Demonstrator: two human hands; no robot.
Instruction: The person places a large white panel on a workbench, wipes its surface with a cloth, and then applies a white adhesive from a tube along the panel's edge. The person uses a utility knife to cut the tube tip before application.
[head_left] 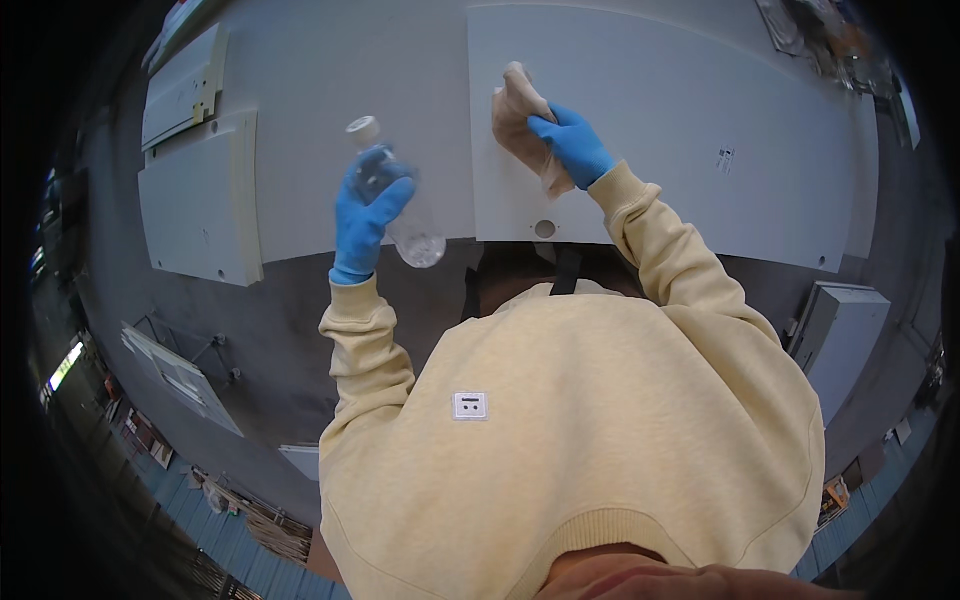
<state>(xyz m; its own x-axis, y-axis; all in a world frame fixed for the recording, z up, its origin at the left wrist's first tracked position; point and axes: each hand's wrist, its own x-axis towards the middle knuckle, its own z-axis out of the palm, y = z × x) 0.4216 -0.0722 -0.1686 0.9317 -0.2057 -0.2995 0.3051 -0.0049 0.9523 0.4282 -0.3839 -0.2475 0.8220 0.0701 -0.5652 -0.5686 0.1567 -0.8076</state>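
Observation:
My left hand (pixel 368 215), in a blue glove, is wrapped round a clear plastic bottle (pixel 418 243). Its white cap (pixel 363 128) points up and away, and the bottle tilts with its base toward my body; the hand is slightly blurred. In my right hand (pixel 574 146), also gloved in blue, a crumpled pale beige cloth (pixel 520 117) is pinched between thumb and fingers. The cloth hangs over a large white panel (pixel 660 130), and whether it touches the surface I cannot tell. A round hole (pixel 544 229) shows near the panel's closest edge.
At the left lie stacked white panels (pixel 195 205). Further down on that side, a framed panel (pixel 182 378) is near a metal rack (pixel 215 343). A white box-like cabinet (pixel 840 340) stands at the right, and mixed clutter (pixel 830 40) sits at the far right.

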